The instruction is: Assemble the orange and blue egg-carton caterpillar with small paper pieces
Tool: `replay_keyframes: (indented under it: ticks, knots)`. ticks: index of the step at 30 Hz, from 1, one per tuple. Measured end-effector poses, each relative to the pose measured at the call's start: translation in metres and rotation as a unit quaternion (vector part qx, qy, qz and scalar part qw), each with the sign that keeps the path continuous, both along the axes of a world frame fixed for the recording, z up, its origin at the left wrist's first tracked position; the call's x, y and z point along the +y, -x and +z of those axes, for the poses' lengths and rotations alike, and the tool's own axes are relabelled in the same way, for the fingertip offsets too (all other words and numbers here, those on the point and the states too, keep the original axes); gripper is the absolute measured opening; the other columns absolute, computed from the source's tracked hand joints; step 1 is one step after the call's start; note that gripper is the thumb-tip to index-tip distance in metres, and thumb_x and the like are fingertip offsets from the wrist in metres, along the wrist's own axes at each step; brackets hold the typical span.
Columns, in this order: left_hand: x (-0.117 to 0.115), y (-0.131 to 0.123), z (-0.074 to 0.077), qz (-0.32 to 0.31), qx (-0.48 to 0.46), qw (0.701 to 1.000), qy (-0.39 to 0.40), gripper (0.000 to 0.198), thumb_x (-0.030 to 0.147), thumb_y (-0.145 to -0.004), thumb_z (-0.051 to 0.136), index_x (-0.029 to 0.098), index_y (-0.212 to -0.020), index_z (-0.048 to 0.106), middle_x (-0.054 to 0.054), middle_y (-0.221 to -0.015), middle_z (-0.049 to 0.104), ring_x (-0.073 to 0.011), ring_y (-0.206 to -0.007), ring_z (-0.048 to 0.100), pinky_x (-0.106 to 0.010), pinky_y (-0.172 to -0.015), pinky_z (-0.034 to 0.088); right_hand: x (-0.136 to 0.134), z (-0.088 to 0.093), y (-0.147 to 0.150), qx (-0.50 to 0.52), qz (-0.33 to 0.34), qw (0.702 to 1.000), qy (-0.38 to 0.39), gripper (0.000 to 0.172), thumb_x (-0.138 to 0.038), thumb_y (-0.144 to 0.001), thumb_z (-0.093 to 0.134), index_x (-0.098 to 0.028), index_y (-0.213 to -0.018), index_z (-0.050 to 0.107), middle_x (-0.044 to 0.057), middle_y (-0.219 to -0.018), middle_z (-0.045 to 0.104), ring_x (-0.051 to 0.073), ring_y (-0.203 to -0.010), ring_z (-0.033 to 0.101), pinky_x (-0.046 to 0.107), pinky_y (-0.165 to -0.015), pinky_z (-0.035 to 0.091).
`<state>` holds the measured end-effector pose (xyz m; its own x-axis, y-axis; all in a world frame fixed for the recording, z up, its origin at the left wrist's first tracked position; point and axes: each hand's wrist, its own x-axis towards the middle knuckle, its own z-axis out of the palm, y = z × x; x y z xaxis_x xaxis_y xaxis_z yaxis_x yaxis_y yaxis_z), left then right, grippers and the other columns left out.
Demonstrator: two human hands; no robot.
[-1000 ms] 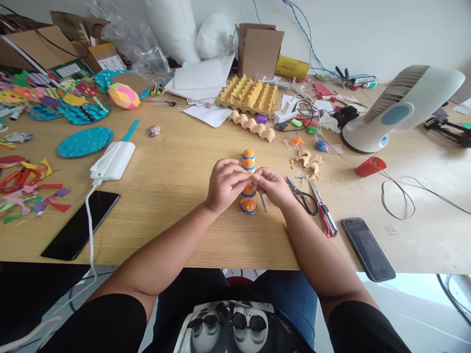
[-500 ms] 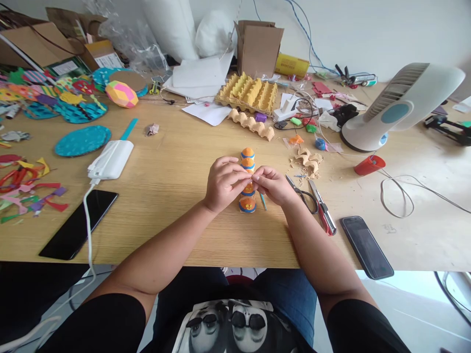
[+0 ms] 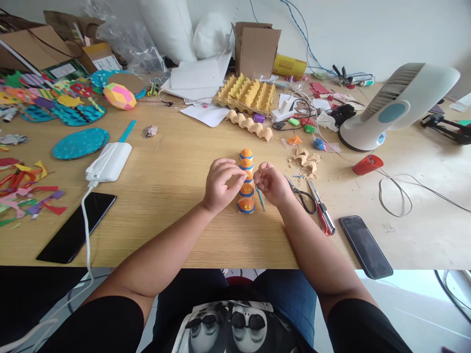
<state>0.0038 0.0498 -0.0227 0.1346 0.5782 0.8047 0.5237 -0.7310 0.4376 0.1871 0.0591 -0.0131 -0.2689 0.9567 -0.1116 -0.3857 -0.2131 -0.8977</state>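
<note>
A row of egg-carton cups (image 3: 246, 190), painted orange with blue bands, lies on the table between my hands. Small yellow eyes show on the nearer cups. My left hand (image 3: 223, 185) hovers at the row's left side, thumb and forefinger pinched; whatever they hold is too small to make out. To the right of the row, my right hand (image 3: 271, 183) is raised with its fingers curled in, and I cannot make out anything in them. A thin blue stick (image 3: 261, 199) lies beside the row, under my right hand's fingers.
To the right lie black-handled scissors (image 3: 306, 200), a red utility knife (image 3: 324, 215) and a phone (image 3: 365, 246). A white fan (image 3: 390, 110) stands behind them. A yellow egg tray (image 3: 246, 95) is at the back. On the left are a power bank (image 3: 109, 162) and a black phone (image 3: 79, 226).
My hands were together over the row, fingertips touching. Now they have parted, the right hand moving right and its fingers curling, and the middle cups show.
</note>
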Motion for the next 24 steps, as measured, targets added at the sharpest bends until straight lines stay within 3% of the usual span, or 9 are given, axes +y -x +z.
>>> replay_keyframes:
  ticks: [5,12,19,24]
  knots:
    - [0.0012,-0.0013,-0.0010,0.002,-0.005,1.000,0.029,0.015,0.034,-0.095,0.063,0.023,-0.087,0.069,-0.002,-0.087,0.073,-0.0209,-0.102,0.064,-0.043,-0.098,0.054,0.0005,0.0058,-0.0051,0.014,0.027,0.998,0.047,0.042,-0.052,-0.079,0.060,-0.024,-0.066,0.031,-0.004,-0.049,0.045,0.010,-0.044,0.027,0.022,-0.041,0.019]
    - [0.0024,-0.0004,-0.0024,-0.018,-0.003,0.999,0.027,0.017,0.038,-0.095,0.065,0.023,-0.088,0.070,-0.003,-0.087,0.071,-0.0201,-0.099,0.064,-0.041,-0.094,0.054,-0.0015,0.0051,-0.0038,0.030,0.077,0.995,0.060,0.017,-0.034,-0.074,0.065,-0.018,-0.077,0.059,0.000,-0.066,0.061,0.008,-0.046,0.033,0.021,-0.040,0.013]
    - [0.0026,0.0017,-0.0011,-0.025,0.028,0.999,-0.003,0.015,0.038,-0.094,0.067,0.026,-0.086,0.073,-0.001,-0.083,0.071,-0.0203,-0.099,0.063,-0.041,-0.093,0.053,-0.0065,0.0002,0.0001,0.009,0.092,0.995,0.025,0.036,-0.043,-0.068,0.087,-0.015,-0.075,0.065,-0.004,-0.061,0.058,0.003,-0.046,0.032,0.019,-0.042,0.018]
    - [0.0016,0.0021,0.0000,-0.029,0.038,0.999,-0.019,0.010,0.036,-0.092,0.070,0.026,-0.092,0.074,-0.001,-0.086,0.072,-0.0197,-0.098,0.063,-0.040,-0.092,0.053,-0.0059,0.0000,0.0003,0.010,0.075,0.997,0.010,0.038,-0.041,-0.063,0.092,-0.016,-0.071,0.065,-0.004,-0.058,0.058,0.004,-0.048,0.040,0.018,-0.043,0.021]
